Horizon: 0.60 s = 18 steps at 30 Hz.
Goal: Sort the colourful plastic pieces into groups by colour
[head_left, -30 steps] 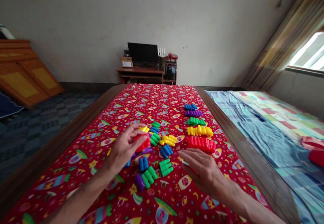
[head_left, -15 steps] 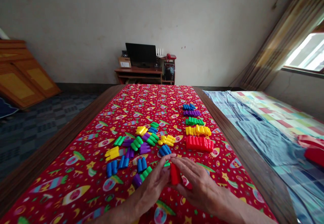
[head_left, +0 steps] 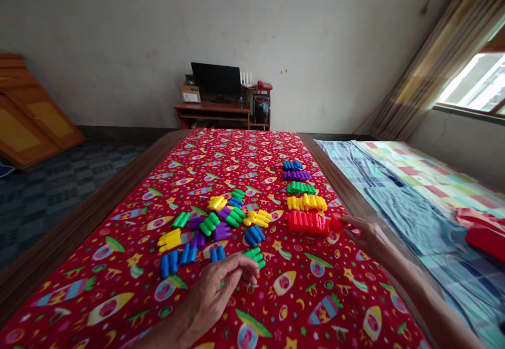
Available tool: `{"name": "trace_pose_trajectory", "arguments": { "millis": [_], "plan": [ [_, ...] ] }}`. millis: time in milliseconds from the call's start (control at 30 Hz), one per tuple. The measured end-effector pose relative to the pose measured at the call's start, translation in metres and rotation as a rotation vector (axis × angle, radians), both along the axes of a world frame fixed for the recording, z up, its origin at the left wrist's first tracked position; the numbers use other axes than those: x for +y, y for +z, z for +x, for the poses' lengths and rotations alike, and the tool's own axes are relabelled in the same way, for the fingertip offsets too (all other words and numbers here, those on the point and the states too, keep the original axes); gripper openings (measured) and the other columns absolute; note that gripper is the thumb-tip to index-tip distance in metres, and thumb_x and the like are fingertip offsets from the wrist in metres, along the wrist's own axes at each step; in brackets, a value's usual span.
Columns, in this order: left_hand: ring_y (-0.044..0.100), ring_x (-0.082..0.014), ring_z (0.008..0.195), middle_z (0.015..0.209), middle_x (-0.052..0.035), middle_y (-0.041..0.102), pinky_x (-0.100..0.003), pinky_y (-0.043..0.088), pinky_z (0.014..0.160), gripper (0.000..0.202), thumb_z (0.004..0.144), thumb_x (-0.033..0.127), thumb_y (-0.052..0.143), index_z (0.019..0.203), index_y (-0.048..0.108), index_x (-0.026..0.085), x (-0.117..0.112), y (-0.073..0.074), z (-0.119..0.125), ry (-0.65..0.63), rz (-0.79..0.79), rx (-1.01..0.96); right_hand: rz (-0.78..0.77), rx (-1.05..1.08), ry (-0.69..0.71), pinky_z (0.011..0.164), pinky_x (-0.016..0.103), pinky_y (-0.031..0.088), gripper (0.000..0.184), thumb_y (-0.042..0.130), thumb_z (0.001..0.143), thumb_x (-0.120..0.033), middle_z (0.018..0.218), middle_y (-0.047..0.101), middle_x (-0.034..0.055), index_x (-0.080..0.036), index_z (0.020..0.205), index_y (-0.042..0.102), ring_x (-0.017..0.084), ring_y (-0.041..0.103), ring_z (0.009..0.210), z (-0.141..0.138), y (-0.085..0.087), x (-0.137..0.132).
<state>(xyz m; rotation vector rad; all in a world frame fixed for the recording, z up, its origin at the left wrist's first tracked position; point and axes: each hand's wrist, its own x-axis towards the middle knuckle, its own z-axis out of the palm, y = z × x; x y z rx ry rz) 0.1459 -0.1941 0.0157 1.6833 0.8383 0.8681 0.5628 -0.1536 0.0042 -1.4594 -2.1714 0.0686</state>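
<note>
My right hand [head_left: 369, 233] pinches a red plastic block [head_left: 335, 224] at the right end of a row of red blocks [head_left: 307, 223]. The block looks to be touching the row or very near it. My left hand [head_left: 221, 288] hovers over the near part of the cloth, fingers loosely curved, with nothing visible in them. Just beyond its fingertips lies a green block of joined rounded tubes [head_left: 255, 257]. A blue block [head_left: 217, 254] is partly hidden behind this hand, and a bit of green shows beside the thumb.
Mixed blocks lie in a loose heap at centre left, among them a purple block [head_left: 222, 231] and a yellow block [head_left: 169, 240]. Above the red row are yellow [head_left: 306, 202], green [head_left: 301, 187], purple and blue rows. A red patterned cloth [head_left: 284, 301] covers the table; a bed [head_left: 398, 196] stands right.
My hands have parted. The right one carried the red block rightward and away from me to the red row; the left one moved slightly left and nearer, uncovering the green block.
</note>
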Motion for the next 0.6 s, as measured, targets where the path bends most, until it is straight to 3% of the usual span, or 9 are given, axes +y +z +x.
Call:
{"name": "trace_pose_trajectory", "arguments": {
  "millis": [133, 367, 600],
  "plan": [
    [0.068, -0.0169, 0.079, 0.085, -0.0044, 0.070, -0.026, 0.053, 0.076, 0.027, 0.098, 0.027, 0.038, 0.099, 0.065, 0.020, 0.000, 0.000, -0.001, -0.041, 0.090, 0.055, -0.042, 0.038, -0.022, 0.066, 0.030, 0.057, 0.028, 0.050, 0.090, -0.034, 0.093, 0.075, 0.0103, -0.018, 0.107, 0.066, 0.022, 0.073, 0.076, -0.005, -0.007, -0.002],
    [0.068, -0.0162, 0.080, 0.088, -0.0042, 0.069, -0.026, 0.052, 0.076, 0.028, 0.098, 0.023, 0.036, 0.100, 0.064, 0.021, 0.002, -0.004, -0.003, -0.058, 0.127, 0.053, -0.082, 0.041, -0.022, 0.065, 0.028, 0.056, 0.028, 0.055, 0.087, -0.041, 0.097, 0.074, 0.0090, -0.022, 0.106, 0.063, 0.021, 0.072, 0.077, -0.005, -0.004, -0.001],
    [0.067, -0.0157, 0.082, 0.088, -0.0036, 0.070, -0.024, 0.052, 0.077, 0.028, 0.097, 0.020, 0.038, 0.095, 0.067, 0.022, 0.002, 0.006, -0.003, 0.050, 0.250, 0.061, -0.138, 0.086, 0.014, 0.061, 0.027, 0.054, 0.021, 0.052, 0.090, -0.039, 0.089, 0.072, 0.0070, -0.021, 0.100, 0.056, 0.019, 0.070, 0.070, -0.013, -0.004, -0.001]
  ]
}}
